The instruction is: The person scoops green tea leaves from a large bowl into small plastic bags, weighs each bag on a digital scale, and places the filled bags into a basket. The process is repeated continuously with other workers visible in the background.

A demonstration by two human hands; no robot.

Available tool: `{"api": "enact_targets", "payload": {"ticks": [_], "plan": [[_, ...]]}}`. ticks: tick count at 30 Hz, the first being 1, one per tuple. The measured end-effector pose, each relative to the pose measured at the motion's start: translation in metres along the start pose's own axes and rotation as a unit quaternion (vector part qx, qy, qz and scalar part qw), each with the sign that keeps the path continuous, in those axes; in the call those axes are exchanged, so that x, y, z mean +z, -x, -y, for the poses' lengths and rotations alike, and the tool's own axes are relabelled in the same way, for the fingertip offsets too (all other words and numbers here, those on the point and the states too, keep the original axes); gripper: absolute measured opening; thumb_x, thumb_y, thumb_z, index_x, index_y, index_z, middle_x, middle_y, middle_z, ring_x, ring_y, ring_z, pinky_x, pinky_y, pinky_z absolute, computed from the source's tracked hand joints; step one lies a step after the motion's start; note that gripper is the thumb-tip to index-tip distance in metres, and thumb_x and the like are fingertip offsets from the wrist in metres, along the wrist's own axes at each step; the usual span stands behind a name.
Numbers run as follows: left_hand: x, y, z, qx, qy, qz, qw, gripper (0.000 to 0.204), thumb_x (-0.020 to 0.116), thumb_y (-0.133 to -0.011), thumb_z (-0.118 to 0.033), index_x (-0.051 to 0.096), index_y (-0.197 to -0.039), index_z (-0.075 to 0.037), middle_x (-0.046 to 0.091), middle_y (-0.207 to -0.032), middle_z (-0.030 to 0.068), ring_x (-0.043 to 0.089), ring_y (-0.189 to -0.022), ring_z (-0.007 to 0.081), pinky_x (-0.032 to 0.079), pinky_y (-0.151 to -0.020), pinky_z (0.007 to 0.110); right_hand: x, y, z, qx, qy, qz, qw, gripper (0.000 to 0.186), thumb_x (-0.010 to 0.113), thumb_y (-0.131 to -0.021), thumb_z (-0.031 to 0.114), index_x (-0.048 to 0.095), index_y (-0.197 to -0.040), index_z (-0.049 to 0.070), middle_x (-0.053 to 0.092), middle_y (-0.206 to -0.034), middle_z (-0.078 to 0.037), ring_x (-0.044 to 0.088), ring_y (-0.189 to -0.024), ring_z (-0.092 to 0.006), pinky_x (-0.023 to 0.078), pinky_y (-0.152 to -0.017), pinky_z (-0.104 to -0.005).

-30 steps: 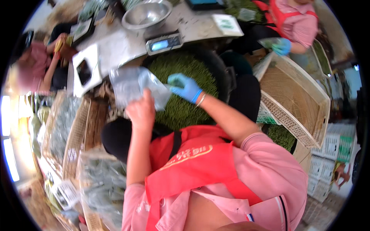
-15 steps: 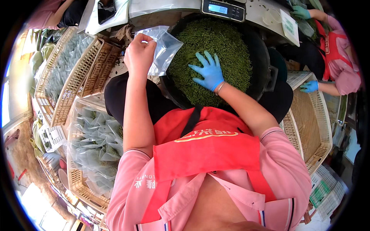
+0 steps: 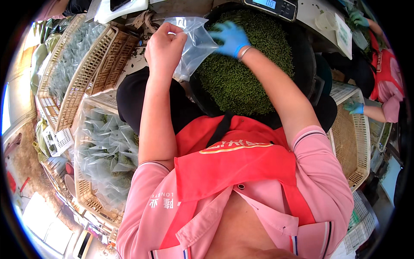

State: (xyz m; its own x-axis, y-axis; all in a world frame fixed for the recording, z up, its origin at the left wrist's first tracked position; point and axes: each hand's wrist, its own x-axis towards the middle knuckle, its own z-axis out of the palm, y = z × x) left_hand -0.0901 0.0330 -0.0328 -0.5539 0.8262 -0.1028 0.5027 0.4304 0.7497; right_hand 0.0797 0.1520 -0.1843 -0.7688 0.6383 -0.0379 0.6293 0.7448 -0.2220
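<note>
My left hand [image 3: 166,48] is bare and pinches the upper edge of a clear plastic bag [image 3: 196,45], which hangs to the right of my fingers and looks flat. My right hand [image 3: 231,39], in a blue glove, is at the bag's right edge, above the heap of small green peppercorns [image 3: 254,82]. Its fingers are spread and a little smeared by motion; part of them lies close behind or against the bag, and I cannot tell whether they touch. The peppercorns fill a large black tub [image 3: 307,64] between my knees.
A digital scale [image 3: 276,7] stands on the bench beyond the tub. Crates of filled clear bags [image 3: 108,151] stand at my left, with another crate [image 3: 75,64] farther off. At right are an empty-looking cream crate [image 3: 351,134] and a co-worker [image 3: 386,71] in blue-green gloves.
My right hand has lifted from the peppercorns and moved up and left to the bag. My left hand and the bag have shifted slightly right and up in the picture, as the view also moved.
</note>
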Motion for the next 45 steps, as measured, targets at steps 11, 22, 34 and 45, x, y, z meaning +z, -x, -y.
{"api": "enact_targets", "payload": {"ticks": [11,22,34,45], "plan": [[0.005,0.009,0.007,0.028,0.032,0.035,0.998,0.016,0.06,-0.071,-0.024,0.062,-0.08,-0.011,0.063,-0.063,0.0021,0.06,-0.065,0.0208,0.046,-0.066,0.033,-0.018,0.104,0.041,-0.134,0.037,0.047,0.989,0.037,0.07,-0.064,0.026,0.062,-0.1,0.021,0.053,-0.108,-0.007,0.051,-0.096,-0.0288,0.046,-0.072,-0.0419],[0.085,0.035,-0.014,0.099,-0.031,0.075,0.992,0.022,0.062,-0.072,-0.028,0.061,-0.09,-0.015,0.067,-0.075,0.0043,0.064,-0.077,0.0272,0.047,-0.066,0.038,-0.123,0.152,-0.027,0.27,-0.778,-0.04,0.566,0.033,0.053,-0.087,0.023,0.059,-0.115,0.006,0.063,-0.108,-0.005,0.061,-0.09,-0.0142,0.05,-0.064,-0.0277],[0.114,0.047,-0.019,0.103,0.021,0.111,0.988,0.02,0.059,-0.075,-0.025,0.058,-0.091,-0.013,0.066,-0.075,0.0126,0.063,-0.077,0.0336,0.047,-0.069,0.044,-0.173,0.132,0.021,0.358,-0.701,0.061,0.614,0.029,0.06,-0.085,0.03,0.062,-0.106,0.01,0.066,-0.093,-0.004,0.064,-0.078,-0.0147,0.052,-0.061,-0.0309],[0.108,0.032,-0.014,0.003,0.177,0.136,0.975,0.018,0.058,-0.075,-0.023,0.058,-0.084,-0.007,0.064,-0.06,0.006,0.064,-0.065,0.0211,0.048,-0.068,0.035,-0.221,0.125,0.013,0.244,-0.451,0.073,0.855,0.04,0.058,-0.087,0.024,0.052,-0.125,0.013,0.054,-0.121,-0.006,0.059,-0.097,-0.0159,0.053,-0.075,-0.0333]]}}
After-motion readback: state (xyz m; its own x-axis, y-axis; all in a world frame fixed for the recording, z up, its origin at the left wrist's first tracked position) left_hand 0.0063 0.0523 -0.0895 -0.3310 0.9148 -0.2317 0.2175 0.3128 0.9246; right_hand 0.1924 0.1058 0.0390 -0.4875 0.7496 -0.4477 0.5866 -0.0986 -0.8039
